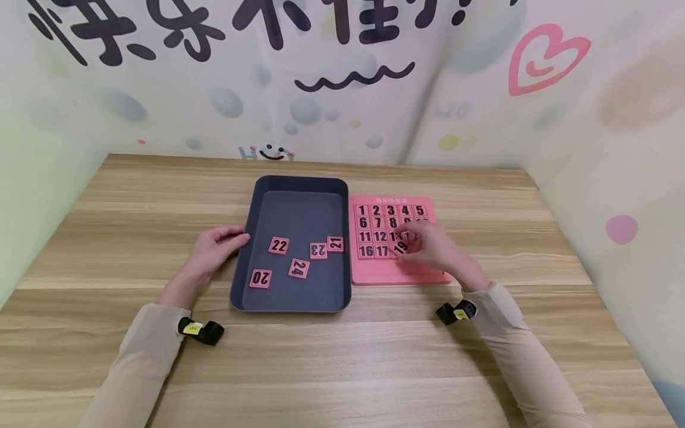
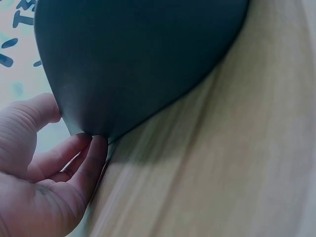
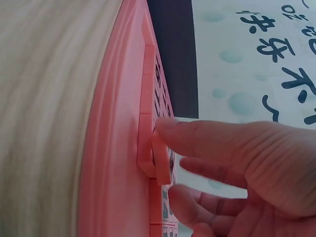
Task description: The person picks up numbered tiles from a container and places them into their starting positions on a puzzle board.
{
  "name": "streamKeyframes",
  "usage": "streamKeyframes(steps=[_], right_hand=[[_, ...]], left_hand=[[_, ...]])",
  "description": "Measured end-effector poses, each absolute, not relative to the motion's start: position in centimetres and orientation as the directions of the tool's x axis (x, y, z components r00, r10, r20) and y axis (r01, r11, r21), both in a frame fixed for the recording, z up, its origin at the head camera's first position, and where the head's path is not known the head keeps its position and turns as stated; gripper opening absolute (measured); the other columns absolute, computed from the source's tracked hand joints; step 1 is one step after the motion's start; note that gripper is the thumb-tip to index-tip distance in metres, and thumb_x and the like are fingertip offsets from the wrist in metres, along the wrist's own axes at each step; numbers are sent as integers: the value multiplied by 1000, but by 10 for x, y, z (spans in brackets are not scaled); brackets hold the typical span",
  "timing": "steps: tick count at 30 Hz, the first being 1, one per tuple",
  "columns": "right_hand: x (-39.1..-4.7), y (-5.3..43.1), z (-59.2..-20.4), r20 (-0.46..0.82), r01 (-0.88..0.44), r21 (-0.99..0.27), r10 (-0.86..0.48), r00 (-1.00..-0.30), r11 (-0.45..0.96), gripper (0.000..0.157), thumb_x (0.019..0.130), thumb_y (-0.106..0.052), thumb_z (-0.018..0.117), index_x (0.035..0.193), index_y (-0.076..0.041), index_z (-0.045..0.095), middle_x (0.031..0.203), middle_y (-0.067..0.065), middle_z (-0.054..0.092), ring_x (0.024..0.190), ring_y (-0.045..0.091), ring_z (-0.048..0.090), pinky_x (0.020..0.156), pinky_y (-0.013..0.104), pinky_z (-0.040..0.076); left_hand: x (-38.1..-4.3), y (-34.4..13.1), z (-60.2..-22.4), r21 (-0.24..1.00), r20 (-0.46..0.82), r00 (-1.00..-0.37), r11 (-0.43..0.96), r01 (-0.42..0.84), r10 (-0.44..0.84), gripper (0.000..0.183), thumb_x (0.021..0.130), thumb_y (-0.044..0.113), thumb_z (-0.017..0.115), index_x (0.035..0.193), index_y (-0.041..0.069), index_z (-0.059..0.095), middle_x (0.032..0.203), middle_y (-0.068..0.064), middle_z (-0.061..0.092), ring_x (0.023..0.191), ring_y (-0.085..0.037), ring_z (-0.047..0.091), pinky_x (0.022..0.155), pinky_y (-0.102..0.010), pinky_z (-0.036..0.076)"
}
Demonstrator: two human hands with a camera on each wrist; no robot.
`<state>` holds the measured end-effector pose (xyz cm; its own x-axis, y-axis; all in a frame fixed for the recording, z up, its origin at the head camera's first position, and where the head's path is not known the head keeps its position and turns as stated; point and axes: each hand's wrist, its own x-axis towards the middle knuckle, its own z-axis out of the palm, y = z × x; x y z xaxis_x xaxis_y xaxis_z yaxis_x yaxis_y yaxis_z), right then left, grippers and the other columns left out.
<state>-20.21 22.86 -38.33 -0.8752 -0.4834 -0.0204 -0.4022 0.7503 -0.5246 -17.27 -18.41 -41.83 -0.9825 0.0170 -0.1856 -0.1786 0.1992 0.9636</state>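
Note:
My left hand (image 1: 210,252) holds the left side of a dark grey tray (image 1: 302,208); in the left wrist view its thumb and fingertips meet the tray's outer side. Over the pink number board (image 1: 382,274), my right hand (image 1: 436,249) pinches a pink number tile (image 1: 399,247) marked 19, which sits tilted beside the 17 tile (image 1: 382,251). The right wrist view shows that tile (image 3: 164,160) leaning against the placed row, the thumb at its upper end. Tiles 1 to 8, 11, 12, 16 and 17 show in rows; the right hand partly covers others.
Loose in the tray lie tiles 22 (image 1: 279,245), 23 (image 1: 318,251), 21 (image 1: 335,244), 24 (image 1: 298,268) and 20 (image 1: 260,279). Tray and board stand side by side on a wooden table (image 1: 321,368). A printed wall sheet (image 1: 342,119) rises behind the table's far edge.

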Motion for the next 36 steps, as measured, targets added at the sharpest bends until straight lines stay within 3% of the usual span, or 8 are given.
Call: streamKeyframes(steps=[5,16,26,36], right_hand=[[-202,232,-387,-19,-442,-521,-528,-849,730,41,70,-1,79,108,2,65,81,10,55,73,20,54,65,30,47],[-195,238,-387,26,-412,-497,-461,-887,764,29,69,-1,79,94,4,65,74,8,56,70,21,51,63,32,45],[-185,251,-388,-92,-249,-494,-335,-938,833,24,73,-4,77,90,7,64,77,11,60,70,21,57,63,32,50],[-189,244,-396,-70,-176,-555,-256,-964,813,25,74,0,75,92,6,58,84,17,64,78,28,62,71,37,54]], left_hand=[[-173,-184,-417,962,-191,-981,203,-183,18,50,91,18,62,128,-13,47,93,15,58,86,5,55,76,-13,48],[-172,-185,-418,958,-193,-981,219,-185,16,49,92,18,61,128,-12,48,93,16,57,86,5,55,76,-12,48],[-172,-186,-417,961,-183,-983,214,-174,23,51,91,19,62,128,-13,47,93,16,58,86,5,55,75,-12,48],[-173,-185,-417,964,-184,-983,198,-176,20,53,91,20,63,128,-14,47,92,17,58,85,5,55,75,-12,48]])
